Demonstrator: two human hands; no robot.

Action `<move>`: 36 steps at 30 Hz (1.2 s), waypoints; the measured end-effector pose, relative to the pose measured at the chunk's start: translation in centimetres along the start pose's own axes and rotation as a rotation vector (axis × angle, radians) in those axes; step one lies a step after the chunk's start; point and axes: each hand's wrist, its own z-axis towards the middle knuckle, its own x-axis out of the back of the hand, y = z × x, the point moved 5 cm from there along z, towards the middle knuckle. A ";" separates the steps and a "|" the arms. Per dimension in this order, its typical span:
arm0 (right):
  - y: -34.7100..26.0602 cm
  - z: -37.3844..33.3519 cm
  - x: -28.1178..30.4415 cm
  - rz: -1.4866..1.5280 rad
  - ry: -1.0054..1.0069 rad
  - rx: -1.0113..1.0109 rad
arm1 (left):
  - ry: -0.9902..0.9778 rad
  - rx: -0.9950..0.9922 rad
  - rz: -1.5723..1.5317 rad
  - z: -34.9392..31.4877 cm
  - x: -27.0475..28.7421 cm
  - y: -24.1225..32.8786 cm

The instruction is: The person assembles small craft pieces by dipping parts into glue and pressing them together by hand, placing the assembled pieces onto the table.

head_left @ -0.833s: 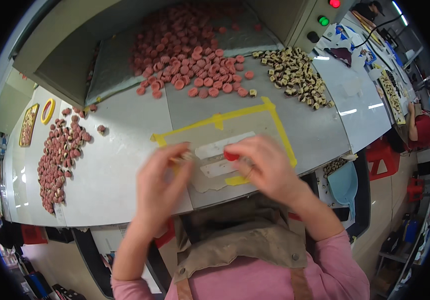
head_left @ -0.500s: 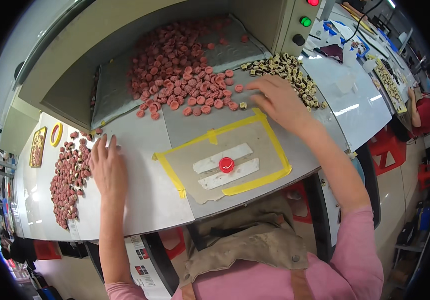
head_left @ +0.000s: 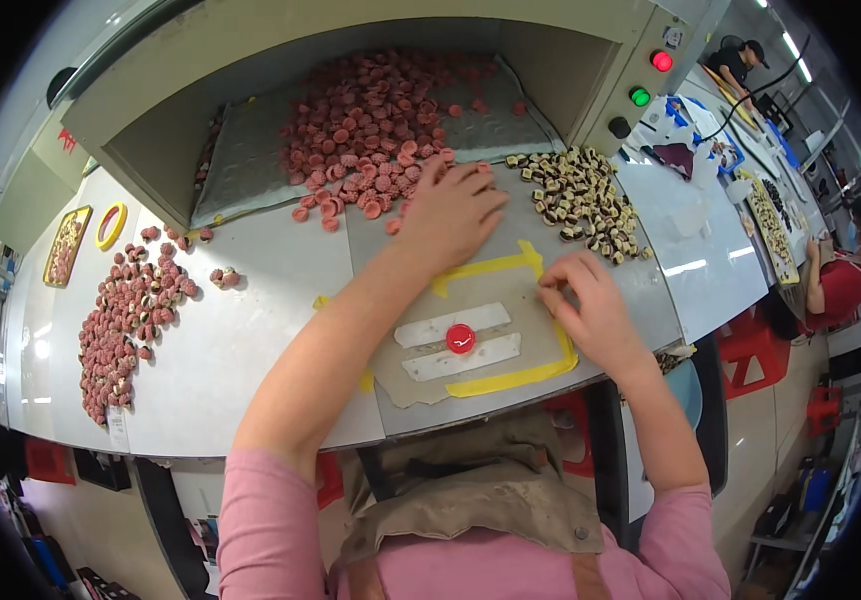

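I have the left hand (head_left: pixel 451 215) reaching to the far side of the tabletop (head_left: pixel 206 380), palm down over the near edge of the heap of pink ridged cups (head_left: pixel 361 120); its fingers are loosely spread, and I see no cup gripped, though its underside is hidden from me. I judge this step to be picking out a cup, and the move calls for lowering the fingertips onto a single one without scattering its neighbours. The right hand (head_left: pixel 591 310) is curled above the right side of the taped sheet (head_left: pixel 421 388), thumb and forefinger close together; I cannot tell whether they pinch anything. To its far side lie the cream-and-dark blocks (head_left: pixel 591 200), and at the far left of the tabletop sit the pink-and-cream pieces (head_left: pixel 116 330). The red disc (head_left: pixel 461 338) lies across the two white strips (head_left: pixel 431 328) on the sheet, touched by neither hand. Half a second ago the left hand was beside those pieces on the left and the right was far out by the blocks; now the left has crossed to the cups, the right has drawn nearer, and the disc remains on its strips.
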 end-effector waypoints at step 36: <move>-6.9 0.5 -4.9 -0.117 -0.246 0.277 | 0.236 1.263 -1.812 -14.9 10.4 8.5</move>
